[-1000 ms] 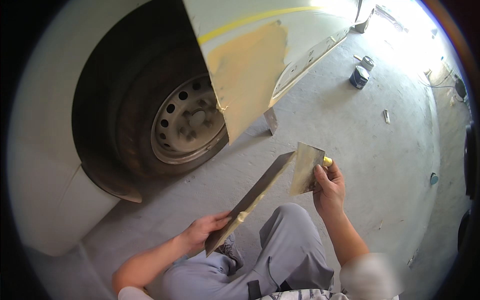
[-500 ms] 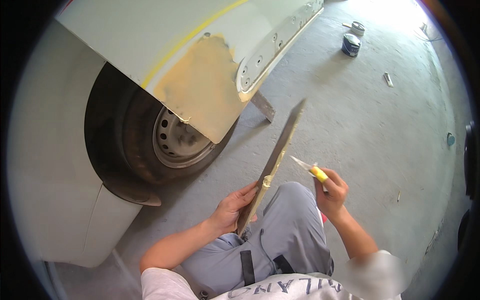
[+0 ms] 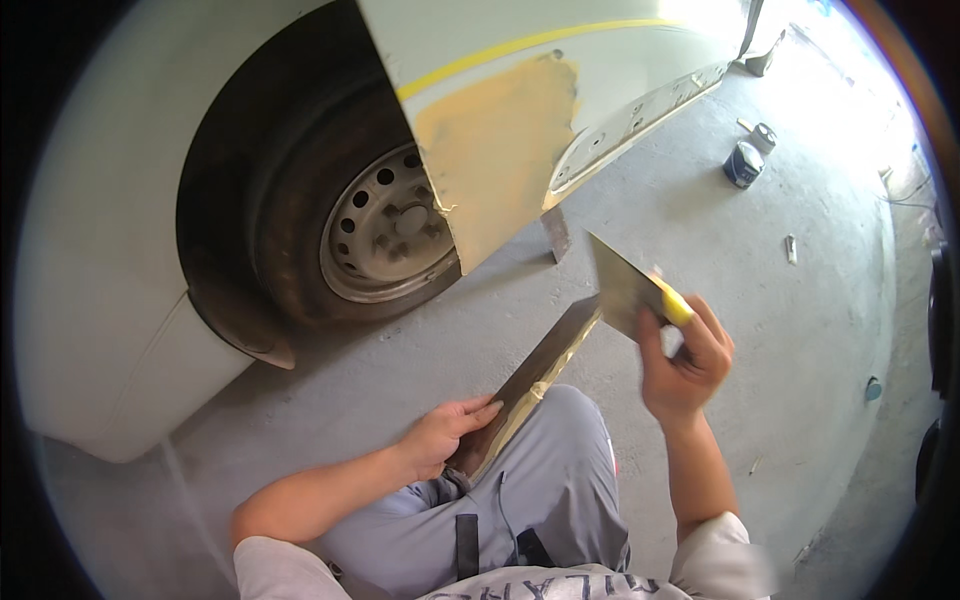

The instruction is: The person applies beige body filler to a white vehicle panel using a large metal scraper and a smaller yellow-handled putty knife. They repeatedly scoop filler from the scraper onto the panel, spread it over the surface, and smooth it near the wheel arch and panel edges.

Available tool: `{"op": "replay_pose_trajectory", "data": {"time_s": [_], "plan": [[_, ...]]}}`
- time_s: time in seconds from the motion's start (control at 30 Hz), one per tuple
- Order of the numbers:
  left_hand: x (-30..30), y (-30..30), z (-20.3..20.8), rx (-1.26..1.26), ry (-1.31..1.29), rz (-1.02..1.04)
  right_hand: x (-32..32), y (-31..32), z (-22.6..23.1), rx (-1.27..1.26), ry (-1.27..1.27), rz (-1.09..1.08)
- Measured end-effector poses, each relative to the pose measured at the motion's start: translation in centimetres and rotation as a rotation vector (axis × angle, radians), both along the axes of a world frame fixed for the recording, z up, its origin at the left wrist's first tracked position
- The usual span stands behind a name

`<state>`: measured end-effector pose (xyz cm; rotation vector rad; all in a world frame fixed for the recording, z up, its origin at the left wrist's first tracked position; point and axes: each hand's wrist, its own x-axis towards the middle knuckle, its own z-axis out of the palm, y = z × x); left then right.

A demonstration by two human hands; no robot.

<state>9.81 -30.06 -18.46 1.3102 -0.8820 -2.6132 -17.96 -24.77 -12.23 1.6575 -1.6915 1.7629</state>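
Observation:
My left hand [image 3: 443,433] is closed on the lower end of a long flat board [image 3: 530,372] that slants up and away from my lap. Cream-coloured putty lies along the board's right-hand edge, with a lump partway along. In my right hand [image 3: 690,362] is a putty knife [image 3: 622,287] with a wide thin blade and a yellow handle. Its blade points up and left, close to the board's far end; whether they touch I cannot tell. Beyond it, tan filler [image 3: 500,140] covers the lower corner of a pale car panel [image 3: 620,60] below a yellow line.
Left of the panel stands a car wheel [image 3: 390,225] under its dark arch. A dark tub [image 3: 743,165] and a smaller can [image 3: 763,138] stand on the grey floor [image 3: 780,330] at the far right. A small white tube [image 3: 791,249] and a blue-green cap [image 3: 873,387] lie nearer.
My right hand has moved up and turned the putty knife, so the broad blade now shows. My left hand's board leans lower. The whole view has shifted, with the panel farther right.

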Motion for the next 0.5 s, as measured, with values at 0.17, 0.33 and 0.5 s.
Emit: {"op": "replay_pose_trajectory", "data": {"time_s": [0.17, 0.33, 0.5], "plan": [[1.3, -0.9, -3.1, 0.0, 0.098, -0.099, 4.8, -7.4, 6.3, -0.091, 0.289, 0.122], [1.2, -2.0, -3.3, 0.007, 0.196, -0.14, 6.5, -10.1, 8.3, -0.069, 0.37, 0.119], [1.2, -2.3, -4.2, -0.017, 0.214, -0.146, 7.2, -9.1, 4.8, 0.057, 0.348, 0.068]]}}
